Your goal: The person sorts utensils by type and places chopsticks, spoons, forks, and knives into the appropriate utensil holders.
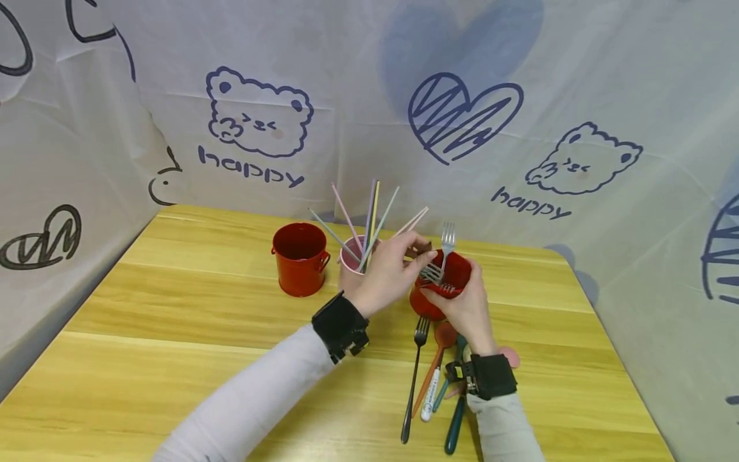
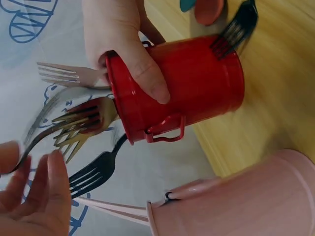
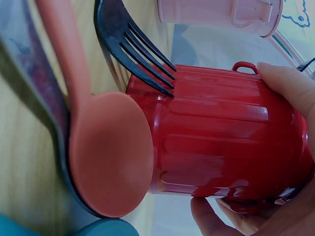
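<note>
My right hand (image 1: pixel 469 314) grips a red bucket (image 2: pixel 202 73) by its rim and side, thumb on the near wall. Several forks stand tines up in it, among them a silver fork (image 1: pixel 448 239) and a black fork (image 2: pixel 96 172). At the bucket's mouth my left hand (image 1: pixel 388 273) pinches the curved end of a metal fork (image 2: pixel 35 140) between thumb and fingertips, its tines among the others. A black fork (image 3: pixel 130 42) lies on the table, its tines overlapping the bucket's base in the right wrist view, beside an orange spoon (image 3: pixel 110 152).
Behind my left hand stands a pink bucket (image 2: pixel 236 201) with colourful straws (image 1: pixel 371 218). Another red bucket (image 1: pixel 300 269) is to its left. More utensils, including a dark green handle (image 1: pixel 455 427) and a white-handled piece (image 1: pixel 431 394), lie near my right wrist. A printed cloth (image 1: pixel 358 96) hangs behind the table.
</note>
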`<state>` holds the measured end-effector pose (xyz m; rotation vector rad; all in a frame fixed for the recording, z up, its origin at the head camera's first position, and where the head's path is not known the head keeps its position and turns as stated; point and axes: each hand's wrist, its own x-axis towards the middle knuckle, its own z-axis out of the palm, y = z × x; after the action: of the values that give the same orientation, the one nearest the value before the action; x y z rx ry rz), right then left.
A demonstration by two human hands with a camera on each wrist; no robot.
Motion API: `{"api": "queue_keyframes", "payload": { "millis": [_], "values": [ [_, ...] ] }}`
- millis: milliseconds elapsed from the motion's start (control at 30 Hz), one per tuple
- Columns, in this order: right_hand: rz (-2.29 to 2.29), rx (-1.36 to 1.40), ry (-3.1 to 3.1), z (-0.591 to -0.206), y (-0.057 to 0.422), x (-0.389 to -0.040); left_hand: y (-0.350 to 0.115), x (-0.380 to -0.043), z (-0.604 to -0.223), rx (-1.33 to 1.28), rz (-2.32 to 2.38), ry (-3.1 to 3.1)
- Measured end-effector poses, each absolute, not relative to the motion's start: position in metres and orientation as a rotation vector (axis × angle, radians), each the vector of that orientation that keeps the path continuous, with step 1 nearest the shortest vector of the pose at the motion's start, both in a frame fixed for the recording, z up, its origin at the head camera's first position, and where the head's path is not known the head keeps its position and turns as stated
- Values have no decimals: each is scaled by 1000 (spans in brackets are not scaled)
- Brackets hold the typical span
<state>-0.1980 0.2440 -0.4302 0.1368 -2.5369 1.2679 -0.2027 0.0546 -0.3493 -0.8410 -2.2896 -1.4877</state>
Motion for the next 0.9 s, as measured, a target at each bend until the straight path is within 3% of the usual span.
{"api": "queue_keyframes", "payload": {
  "millis": [433,900],
  "values": [
    [1287,132,-2514,-431,243,-198,41,-196,-362,-731,-1500,-2212],
    [1255,133,-2503,-433,242,-199,34,-182,-388,-797,-1437,-2243]
  ]
}}
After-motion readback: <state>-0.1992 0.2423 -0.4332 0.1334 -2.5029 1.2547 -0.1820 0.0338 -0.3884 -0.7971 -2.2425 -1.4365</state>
